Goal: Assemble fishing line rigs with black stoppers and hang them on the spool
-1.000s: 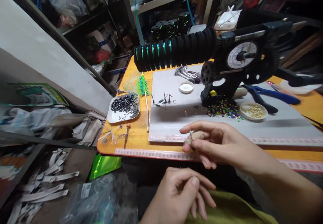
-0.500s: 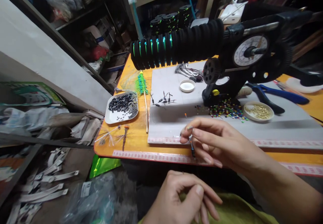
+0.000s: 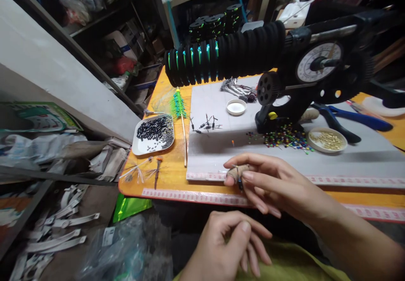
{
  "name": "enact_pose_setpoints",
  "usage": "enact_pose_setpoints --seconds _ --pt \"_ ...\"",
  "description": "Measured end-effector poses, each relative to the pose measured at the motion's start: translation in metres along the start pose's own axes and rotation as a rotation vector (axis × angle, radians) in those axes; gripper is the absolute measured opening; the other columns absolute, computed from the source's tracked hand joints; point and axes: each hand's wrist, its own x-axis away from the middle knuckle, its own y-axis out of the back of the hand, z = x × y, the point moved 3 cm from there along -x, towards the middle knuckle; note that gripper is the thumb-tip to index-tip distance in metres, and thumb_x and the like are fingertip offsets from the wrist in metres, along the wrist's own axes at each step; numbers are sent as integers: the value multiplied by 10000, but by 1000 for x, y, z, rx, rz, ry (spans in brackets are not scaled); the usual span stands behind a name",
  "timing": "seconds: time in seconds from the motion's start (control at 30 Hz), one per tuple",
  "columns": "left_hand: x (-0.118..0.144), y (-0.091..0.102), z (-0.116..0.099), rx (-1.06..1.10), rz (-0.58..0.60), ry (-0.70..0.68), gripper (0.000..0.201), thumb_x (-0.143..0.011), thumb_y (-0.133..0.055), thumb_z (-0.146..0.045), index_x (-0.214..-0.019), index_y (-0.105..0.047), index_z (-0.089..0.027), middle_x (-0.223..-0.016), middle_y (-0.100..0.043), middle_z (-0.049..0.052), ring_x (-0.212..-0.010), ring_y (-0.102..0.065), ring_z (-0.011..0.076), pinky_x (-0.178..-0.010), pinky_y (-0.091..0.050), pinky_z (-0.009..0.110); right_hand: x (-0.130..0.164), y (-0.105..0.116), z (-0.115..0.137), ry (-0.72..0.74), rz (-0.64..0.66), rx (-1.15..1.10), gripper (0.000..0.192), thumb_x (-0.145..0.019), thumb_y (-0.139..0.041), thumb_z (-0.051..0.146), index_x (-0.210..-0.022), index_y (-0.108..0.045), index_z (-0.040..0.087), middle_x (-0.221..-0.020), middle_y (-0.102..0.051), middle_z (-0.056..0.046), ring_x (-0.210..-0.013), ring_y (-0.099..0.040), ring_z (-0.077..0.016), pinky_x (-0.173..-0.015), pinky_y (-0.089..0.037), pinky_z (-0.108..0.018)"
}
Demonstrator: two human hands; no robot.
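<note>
My right hand (image 3: 268,184) hovers over the front edge of the orange table (image 3: 164,175), thumb and fingertips pinched on a small dark swivel piece (image 3: 239,182) that hangs just below the thumb. My left hand (image 3: 228,245) is lower, in front of the table edge, with thumb and forefinger pinched together; a very thin line may run between the hands, but I cannot make it out. A grey work mat (image 3: 215,146) lies just beyond my right hand.
A black winding machine (image 3: 300,78) with a dial and a row of foam spools (image 3: 221,57) stands on the mat. Around it lie a tray of black tubes (image 3: 153,133), coloured beads (image 3: 284,137), a dish of brass pieces (image 3: 327,139), a white lid (image 3: 236,106) and blue pliers (image 3: 351,122). Clutter fills the floor at left.
My right hand briefly lifted with the small dark piece dangling, then closed back around it near the mat's front edge. My left hand shifted slightly while staying pinched.
</note>
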Motion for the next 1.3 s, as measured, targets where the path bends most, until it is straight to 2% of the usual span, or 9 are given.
enact_pose_setpoints --seconds 0.17,0.47,0.57,0.67,0.77,0.87,1.0,1.17,1.3 --pt "-6 2 5 58 -81 69 632 -856 -605 -711 -969 -687 -95 -602 -668 46 -373 -531 72 -369 -355 152 5 2 -2 -11 -107 199 510 -891 -715 493 -1283 -569 201 -891 -721 -65 -464 -511 -45 -370 -398 -132" --pt "-4 6 -4 -39 -204 77 598 -876 -603 -674 -964 -720 -95 -601 -677 46 -406 -552 102 -406 -377 196 4 12 -1 122 -234 393 560 -898 -706 470 -1362 -530 211 -971 -752 -99 -487 -598 -94 -452 -519 -224" --pt "10 13 -17 -370 -146 42 483 -998 -492 -531 -936 -774 -143 -595 -706 48 -678 -697 179 -795 -548 319 2 13 0 142 -232 444 555 -905 -698 463 -1368 -534 206 -921 -750 -80 -495 -602 -100 -462 -524 -229" --pt "29 22 -31 -501 -14 70 334 -1036 -474 -371 -1122 -758 -219 -541 -669 -12 -874 -748 211 -1119 -400 448 1 15 2 154 -231 485 548 -910 -691 456 -1369 -534 202 -870 -746 -60 -487 -599 -103 -458 -513 -227" --pt "39 32 -47 -281 -42 16 346 -975 -609 -349 -1309 -646 -266 -935 -752 40 -858 -752 200 -927 -549 381 2 19 6 194 -255 577 512 -928 -662 455 -1353 -547 194 -891 -762 -70 -518 -625 -122 -480 -519 -249" --pt "27 45 -71 -330 -315 -169 315 -944 -656 -358 -1240 -668 -249 -1158 -690 97 -904 -692 188 -682 -569 252 4 23 9 311 -342 881 426 -959 -614 404 -1321 -583 182 -891 -770 -82 -552 -640 -155 -523 -512 -296" --pt "-15 52 -111 -596 -574 -420 262 -967 -602 -260 -1219 -663 -221 -1104 -684 83 -795 -640 133 -592 -509 192 6 23 8 505 -462 1250 374 -993 -539 305 -1323 -587 135 -1041 -763 -143 -690 -696 -217 -643 -533 -363" --pt "-66 46 -143 -577 -524 -566 252 -965 -588 -260 -1189 -650 -161 -839 -688 30 -508 -564 79 -472 -466 201 6 21 3 598 -478 1331 330 -1010 -522 281 -1295 -584 126 -1086 -745 -145 -837 -737 -240 -737 -569 -359" --pt "-82 39 -159 -414 -569 -701 171 -949 -626 -300 -1058 -639 -169 -702 -646 -25 -422 -535 59 -397 -411 174 8 23 0 696 -523 1295 274 -1010 -539 273 -1258 -593 172 -1024 -749 -84 -784 -738 -188 -688 -579 -291"
